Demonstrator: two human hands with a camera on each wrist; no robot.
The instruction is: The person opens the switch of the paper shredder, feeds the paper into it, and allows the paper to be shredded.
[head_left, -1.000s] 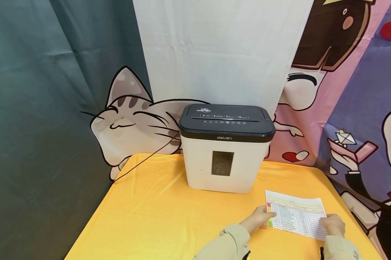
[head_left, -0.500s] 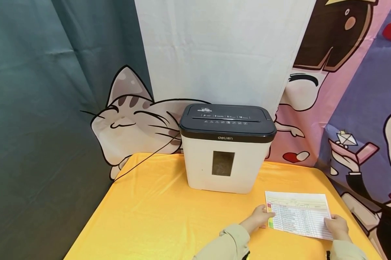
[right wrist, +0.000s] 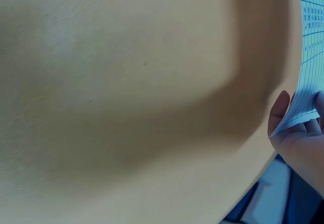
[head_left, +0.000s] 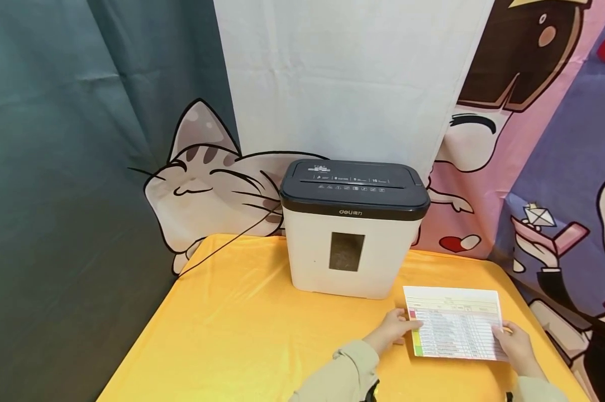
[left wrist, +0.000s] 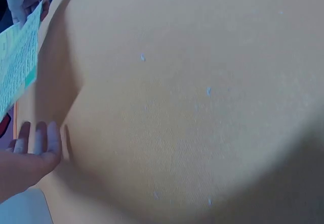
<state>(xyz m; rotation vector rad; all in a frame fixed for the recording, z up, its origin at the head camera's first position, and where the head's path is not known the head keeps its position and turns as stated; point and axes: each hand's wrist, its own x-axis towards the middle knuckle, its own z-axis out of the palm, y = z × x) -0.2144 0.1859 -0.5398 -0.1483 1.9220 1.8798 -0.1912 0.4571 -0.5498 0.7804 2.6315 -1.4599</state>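
A printed sheet of paper (head_left: 455, 329), a ruled form with coloured blocks down its left side, is held up over the front right of the table. My right hand (head_left: 517, 345) pinches its right edge between thumb and fingers; the right wrist view shows the paper's corner (right wrist: 298, 110) curving in that grip. At the sheet's left edge is my left hand (head_left: 389, 330), its thumb overlapping the edge in the head view. The left wrist view shows the left hand's fingers (left wrist: 40, 140) spread, with a gap between them and the paper (left wrist: 20, 57).
A white paper shredder (head_left: 307, 251) with a dark top and a narrow feed slot (head_left: 352, 184) stands at the back middle. The yellow tablecloth (head_left: 222, 335) carries tiny white specks (left wrist: 208, 91). A black cord (head_left: 222, 248) runs left from the shredder. Printed curtains hang behind.
The sheet has shifted slightly left and away from me, its slant levelling out. Both hands have moved with it, and the left hand's fingers have loosened from the edge.
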